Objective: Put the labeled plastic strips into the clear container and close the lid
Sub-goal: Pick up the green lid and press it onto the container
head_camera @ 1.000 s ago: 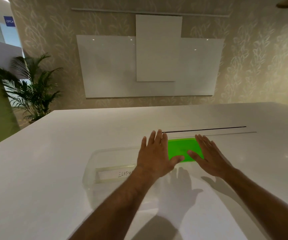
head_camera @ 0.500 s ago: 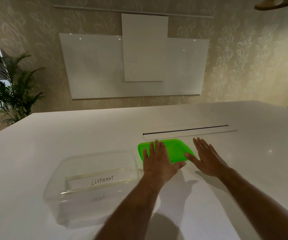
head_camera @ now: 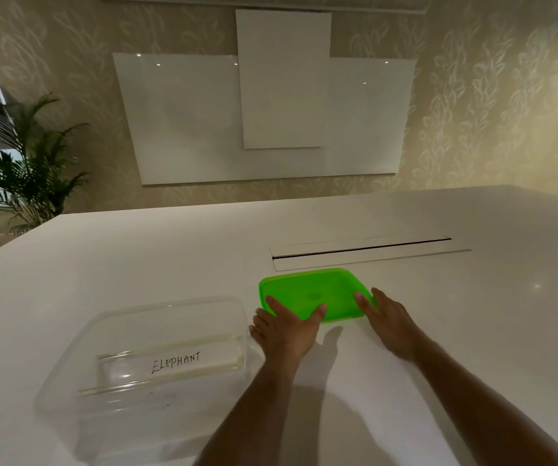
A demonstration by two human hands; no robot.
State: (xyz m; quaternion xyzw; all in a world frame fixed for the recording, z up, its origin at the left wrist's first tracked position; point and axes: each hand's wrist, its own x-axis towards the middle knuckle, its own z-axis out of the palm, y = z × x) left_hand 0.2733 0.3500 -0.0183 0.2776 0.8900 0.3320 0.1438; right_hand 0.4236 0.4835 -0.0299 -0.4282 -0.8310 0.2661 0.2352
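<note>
A clear plastic container [head_camera: 79,334] stands open on the white table at the left. Inside it lies a labeled strip [head_camera: 173,361] reading ELEPHANT. To its right a bright green lid [head_camera: 311,290] is tilted slightly off the table. My left hand [head_camera: 287,326] grips the lid's near left corner, thumb on top. My right hand [head_camera: 388,317] holds the lid's near right edge, fingers curled under it.
A long cable slot [head_camera: 361,248] is set into the table [head_camera: 472,331] just behind the lid. White boards [head_camera: 270,112] hang on the wall beyond. A potted palm [head_camera: 18,163] stands at the far left.
Both hands went from lying flat over the lid to gripping its near edge, and the lid's front now lifts. The view shifted, so the container appears further left.
</note>
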